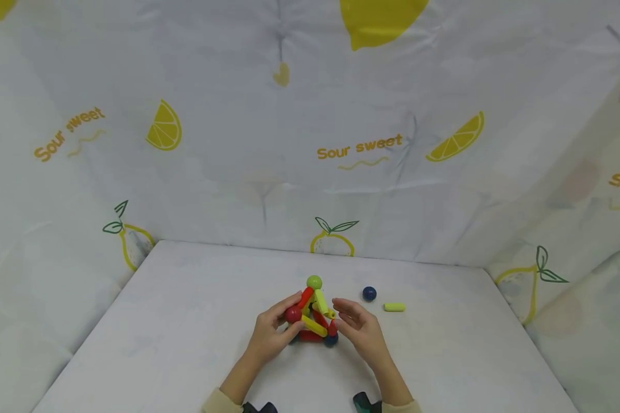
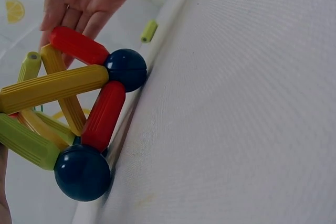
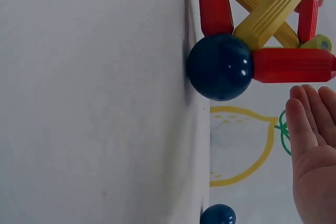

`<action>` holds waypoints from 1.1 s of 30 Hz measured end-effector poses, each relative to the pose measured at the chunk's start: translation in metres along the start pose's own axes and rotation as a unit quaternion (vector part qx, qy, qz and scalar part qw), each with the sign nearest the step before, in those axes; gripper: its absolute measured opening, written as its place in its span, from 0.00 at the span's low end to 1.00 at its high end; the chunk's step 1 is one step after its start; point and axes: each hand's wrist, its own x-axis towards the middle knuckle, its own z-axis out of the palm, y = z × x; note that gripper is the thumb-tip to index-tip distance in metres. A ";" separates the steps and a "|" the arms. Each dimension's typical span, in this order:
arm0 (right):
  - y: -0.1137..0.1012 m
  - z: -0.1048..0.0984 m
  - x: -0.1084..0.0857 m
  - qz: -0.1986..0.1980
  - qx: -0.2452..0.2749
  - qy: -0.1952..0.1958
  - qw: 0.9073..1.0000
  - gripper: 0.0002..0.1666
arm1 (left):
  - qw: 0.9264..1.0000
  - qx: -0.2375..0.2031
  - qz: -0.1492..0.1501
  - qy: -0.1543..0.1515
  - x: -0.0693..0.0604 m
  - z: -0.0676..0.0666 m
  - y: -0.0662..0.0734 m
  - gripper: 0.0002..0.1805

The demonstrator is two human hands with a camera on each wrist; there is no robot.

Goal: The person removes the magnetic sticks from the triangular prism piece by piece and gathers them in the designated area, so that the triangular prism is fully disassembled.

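Note:
A framework of magnetic rods and balls stands on the white table, with a lime-green ball at its top. My left hand pinches the red ball on its left side between thumb and fingers. Dark blue balls form lower corners, joined by a red rod. A yellow rod slants across the front. My right hand, fingers loosely extended, is beside a red rod that rises from the right blue corner ball; whether they touch is unclear.
To the right of the framework lie a loose dark blue ball and a short lime-green rod on the table. A white curtain with lemon prints hangs behind the table.

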 end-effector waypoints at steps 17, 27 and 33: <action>-0.022 0.027 0.013 -0.025 -0.061 0.008 0.998 0.23 | 1.000 -0.010 0.001 -0.004 0.000 -0.001 0.000 0.26; -0.013 0.017 0.017 -0.007 -0.011 0.035 0.999 0.19 | 1.000 0.001 0.005 -0.002 0.001 0.000 -0.001 0.27; -0.009 0.011 0.020 0.011 0.005 0.028 1.000 0.18 | 0.999 0.033 0.014 0.006 0.000 0.001 -0.001 0.29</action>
